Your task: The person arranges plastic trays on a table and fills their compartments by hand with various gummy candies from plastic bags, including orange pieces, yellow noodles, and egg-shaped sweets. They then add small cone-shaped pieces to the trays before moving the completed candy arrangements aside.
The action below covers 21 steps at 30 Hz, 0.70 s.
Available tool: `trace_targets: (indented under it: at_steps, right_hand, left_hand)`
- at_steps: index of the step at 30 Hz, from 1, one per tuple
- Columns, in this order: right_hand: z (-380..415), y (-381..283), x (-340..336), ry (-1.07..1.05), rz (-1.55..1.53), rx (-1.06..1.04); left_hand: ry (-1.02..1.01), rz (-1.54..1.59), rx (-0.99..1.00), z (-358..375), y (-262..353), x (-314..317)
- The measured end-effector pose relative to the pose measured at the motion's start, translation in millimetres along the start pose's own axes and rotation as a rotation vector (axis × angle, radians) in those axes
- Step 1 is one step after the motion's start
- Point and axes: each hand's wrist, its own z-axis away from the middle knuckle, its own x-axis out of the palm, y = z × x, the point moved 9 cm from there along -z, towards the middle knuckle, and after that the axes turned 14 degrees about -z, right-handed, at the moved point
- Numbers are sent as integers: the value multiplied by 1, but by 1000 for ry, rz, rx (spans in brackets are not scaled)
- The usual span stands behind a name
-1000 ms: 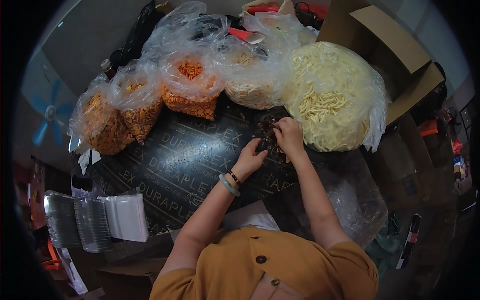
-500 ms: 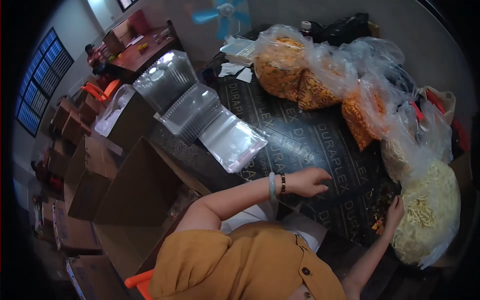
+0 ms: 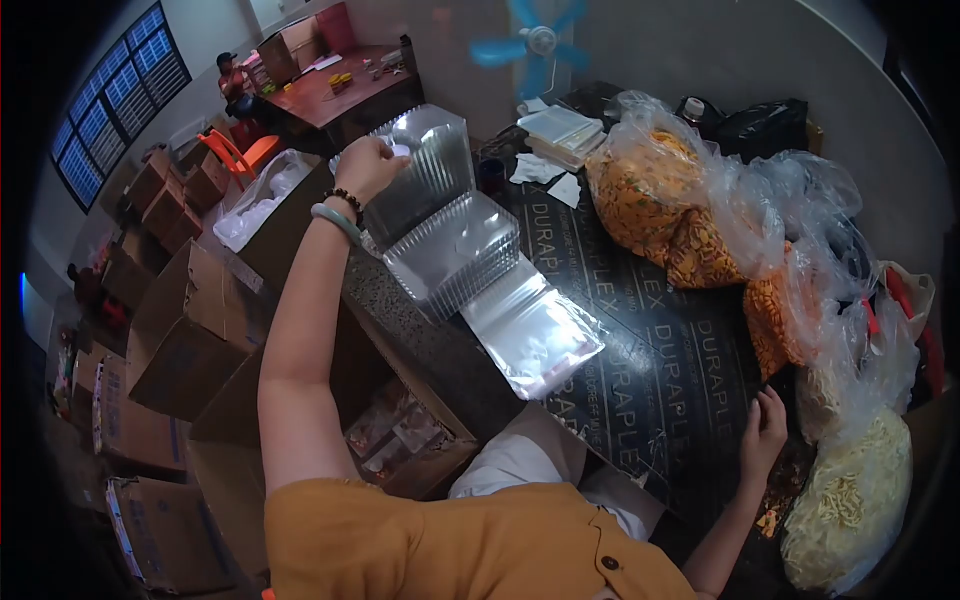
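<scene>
My left hand [image 3: 368, 168], with a pale bangle and a dark bead bracelet at the wrist, is at the upper end of the clear ribbed plastic trays [image 3: 425, 150]. Its fingers are curled closed against a tray; what lies between the fingertips is hidden. Nearer to me on the table are more ribbed trays [image 3: 450, 250] and a stack of clear plastic bags [image 3: 540, 335]. My right hand [image 3: 768, 430] hovers over the right side of the dark table, open, with fingers stretched out and nothing visible in them. Beside it is a clear bag of pale noodle-like strips [image 3: 850, 500].
Clear bags of orange snack pieces [image 3: 650, 190] line the back right of the black printed table [image 3: 640, 370]. An open cardboard box [image 3: 410, 350] stands at my left. Farther off are a blue fan [image 3: 538, 42], an orange chair [image 3: 240, 150] and a seated person [image 3: 235, 85].
My left hand has swung from over the table's middle up and left to the trays. My right hand has moved off the noodle bag's edge, fingers now extended. The view has shifted.
</scene>
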Motion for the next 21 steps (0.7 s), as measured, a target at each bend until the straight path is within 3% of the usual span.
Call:
trace_targets:
  at_steps: [1, 5, 7, 13, 21]
  right_hand:
    - [-10, -23, 26, -91, -67, -46]
    - [-50, -92, 122, -279, -228, -85]
    - [-66, -142, 163, -348, -336, -267]
    - [-91, -269, 276, -539, -575, -602]
    - [-102, -348, 383, -599, -762, -717]
  left_hand:
    - [-234, 65, -107, -2, -17, 22]
    - [-234, 152, -73, -14, -32, 33]
    - [-297, 196, -80, -17, -36, 40]
    - [-307, 111, -41, -19, -31, 33]
    - [-215, 49, 51, -16, -18, 20]
